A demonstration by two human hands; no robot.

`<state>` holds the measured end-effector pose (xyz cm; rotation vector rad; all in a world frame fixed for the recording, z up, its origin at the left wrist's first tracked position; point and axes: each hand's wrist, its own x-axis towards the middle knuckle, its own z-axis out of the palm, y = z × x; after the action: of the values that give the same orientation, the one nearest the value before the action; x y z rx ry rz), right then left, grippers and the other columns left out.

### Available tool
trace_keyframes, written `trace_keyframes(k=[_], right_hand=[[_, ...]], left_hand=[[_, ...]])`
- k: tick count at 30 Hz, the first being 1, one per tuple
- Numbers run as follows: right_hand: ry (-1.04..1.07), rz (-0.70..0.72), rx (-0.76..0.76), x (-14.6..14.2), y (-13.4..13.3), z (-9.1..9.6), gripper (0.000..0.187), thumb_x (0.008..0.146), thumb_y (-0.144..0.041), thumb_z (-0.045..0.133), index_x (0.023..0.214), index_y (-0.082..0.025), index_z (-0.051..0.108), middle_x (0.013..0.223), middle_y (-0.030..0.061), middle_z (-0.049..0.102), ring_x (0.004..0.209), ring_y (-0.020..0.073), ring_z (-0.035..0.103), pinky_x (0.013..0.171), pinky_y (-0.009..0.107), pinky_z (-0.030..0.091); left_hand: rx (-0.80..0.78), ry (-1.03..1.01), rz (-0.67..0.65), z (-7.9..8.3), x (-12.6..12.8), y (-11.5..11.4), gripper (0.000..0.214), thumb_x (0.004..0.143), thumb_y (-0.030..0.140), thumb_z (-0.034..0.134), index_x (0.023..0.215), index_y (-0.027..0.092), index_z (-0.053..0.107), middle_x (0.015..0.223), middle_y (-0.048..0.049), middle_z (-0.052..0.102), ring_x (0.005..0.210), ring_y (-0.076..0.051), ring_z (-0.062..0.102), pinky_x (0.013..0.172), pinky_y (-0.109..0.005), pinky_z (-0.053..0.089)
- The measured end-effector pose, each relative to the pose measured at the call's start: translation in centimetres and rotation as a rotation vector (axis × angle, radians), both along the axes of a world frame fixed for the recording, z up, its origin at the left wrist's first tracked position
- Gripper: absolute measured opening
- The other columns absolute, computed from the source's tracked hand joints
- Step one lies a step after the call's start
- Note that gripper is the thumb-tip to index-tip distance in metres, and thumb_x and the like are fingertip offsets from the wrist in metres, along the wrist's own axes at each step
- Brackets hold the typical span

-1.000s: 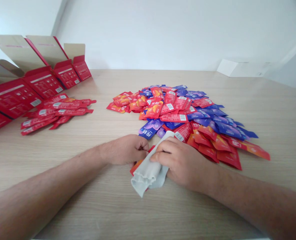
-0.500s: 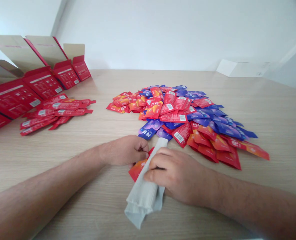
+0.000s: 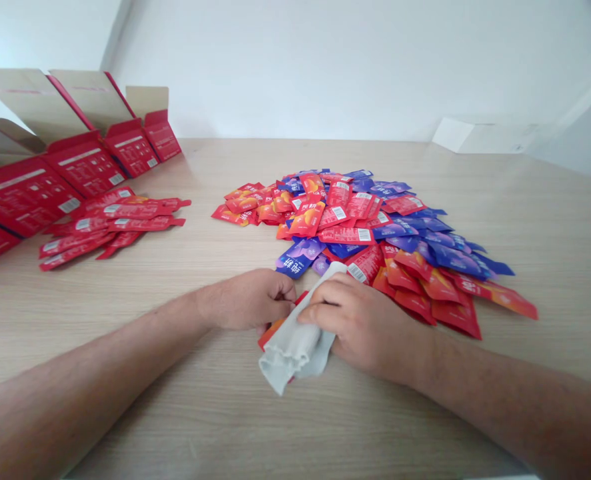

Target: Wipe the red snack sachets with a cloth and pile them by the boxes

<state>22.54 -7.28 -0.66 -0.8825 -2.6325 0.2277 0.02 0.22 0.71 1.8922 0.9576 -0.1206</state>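
While I keep the right hand point(image 3: 370, 327) clasped around a folded white fabric cloth point(image 3: 300, 340), the left hand point(image 3: 250, 300) is curled, thumb against fingers, at the left edge of a red-and-orange flat foil sachet point(image 3: 271, 335). That sachet lies at the near middle of the counter point(image 3: 200, 413), mostly hidden beneath the cloth; from my end its left hand grip looks like a pinch, though the fingertips are partly out of view.

As far as I can judge, I am midway through this one sachet, since cloth and packet are in contact and neither hand has let go. A large heap of red-and-orange and blue-and-purple foil sachets point(image 3: 346, 235) sits farther off, middle to right, so much appears left. A smaller group of slim red foil packets point(image 3: 138, 211) lies well apart on the left; I cannot tell whether they have been handled. Just behind them, a row of red cardboard cartons point(image 3: 86, 165) has its flaps raised.

For writing, I get large white Chinese characters on a blue-and-purple foil sachet point(image 3: 300, 257) at the heap's near left edge; the first seems to be 纯. Several red backs show barcodes, as do the cartons, whose fine print is too small for me to read.
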Motion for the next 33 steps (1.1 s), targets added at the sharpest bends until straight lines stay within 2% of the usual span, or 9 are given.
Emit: trace_keyframes(k=[5,9,11,15,17,20,25,30,33], right_hand=[[-0.034,0.108,0.023,-0.13,-0.14,0.07,0.018,0.099,-0.020,0.060,0.111,-0.019,0.074,0.103,0.0078,0.067,0.100,0.0251,0.056,0.088,0.040,0.049],[-0.027,0.009,-0.010,-0.03,-0.03,0.09,0.020,0.094,-0.015,0.065,0.112,-0.018,0.073,0.105,0.0081,0.066,0.101,0.0249,0.056,0.090,0.040,0.049],[-0.018,0.003,0.003,-0.08,-0.08,0.07,0.019,0.095,-0.016,0.064,0.112,-0.018,0.073,0.105,0.0085,0.067,0.101,0.0251,0.056,0.089,0.040,0.048],[-0.034,0.148,0.019,-0.26,-0.24,0.17,0.019,0.101,-0.021,0.058,0.112,-0.020,0.073,0.103,0.0075,0.067,0.100,0.0244,0.056,0.090,0.040,0.048],[-0.039,0.125,0.010,-0.20,-0.15,0.19,0.018,0.100,-0.020,0.060,0.112,-0.020,0.073,0.104,0.0075,0.067,0.101,0.0247,0.057,0.090,0.040,0.048],[-0.010,0.017,0.004,-0.12,0.01,0.09,0.021,0.094,-0.015,0.065,0.114,-0.018,0.073,0.106,0.0083,0.067,0.101,0.0254,0.056,0.089,0.041,0.048],[-0.020,0.139,0.023,-0.35,-0.15,0.03,0.018,0.099,-0.020,0.060,0.112,-0.020,0.073,0.103,0.0076,0.067,0.100,0.0244,0.057,0.089,0.040,0.048],[-0.011,0.011,-0.001,-0.23,-0.06,0.29,0.022,0.094,-0.014,0.065,0.114,-0.019,0.073,0.104,0.0088,0.067,0.100,0.0252,0.057,0.087,0.040,0.049],[-0.005,0.085,0.021,-0.31,-0.17,0.22,0.019,0.098,-0.018,0.062,0.112,-0.019,0.073,0.102,0.0082,0.068,0.100,0.0243,0.057,0.088,0.039,0.049]], left_hand=[[0.029,0.012,0.003,0.04,-0.03,0.06,0.016,0.086,0.036,0.057,0.084,0.021,0.062,0.065,0.0052,0.059,0.060,-0.013,0.060,0.051,-0.020,0.043],[0.013,0.020,0.015,-0.05,0.03,-0.09,0.016,0.087,0.036,0.055,0.084,0.022,0.062,0.066,0.0050,0.060,0.060,-0.013,0.060,0.052,-0.021,0.044],[0.019,0.020,0.014,-0.03,0.04,-0.10,0.016,0.087,0.037,0.055,0.084,0.022,0.062,0.066,0.0050,0.060,0.060,-0.013,0.060,0.052,-0.021,0.043],[0.039,0.020,0.008,0.16,0.00,0.07,0.018,0.086,0.039,0.056,0.084,0.022,0.062,0.066,0.0053,0.058,0.060,-0.013,0.059,0.052,-0.021,0.042],[0.030,0.018,0.003,0.18,0.00,0.05,0.018,0.087,0.039,0.056,0.084,0.022,0.062,0.066,0.0054,0.058,0.060,-0.013,0.059,0.052,-0.021,0.042],[0.006,0.010,-0.004,0.15,0.04,-0.08,0.018,0.088,0.038,0.055,0.084,0.022,0.061,0.067,0.0051,0.060,0.061,-0.013,0.060,0.053,-0.021,0.044],[0.054,0.019,0.003,0.20,0.05,0.04,0.018,0.088,0.038,0.055,0.084,0.022,0.062,0.065,0.0056,0.057,0.059,-0.012,0.057,0.050,-0.020,0.040],[0.012,0.010,-0.009,0.19,-0.04,0.05,0.017,0.088,0.037,0.054,0.082,0.022,0.060,0.066,0.0056,0.060,0.059,-0.012,0.059,0.051,-0.021,0.042],[0.025,0.020,0.007,0.22,-0.01,0.07,0.017,0.087,0.038,0.056,0.084,0.022,0.060,0.066,0.0056,0.059,0.060,-0.013,0.059,0.051,-0.021,0.042]])
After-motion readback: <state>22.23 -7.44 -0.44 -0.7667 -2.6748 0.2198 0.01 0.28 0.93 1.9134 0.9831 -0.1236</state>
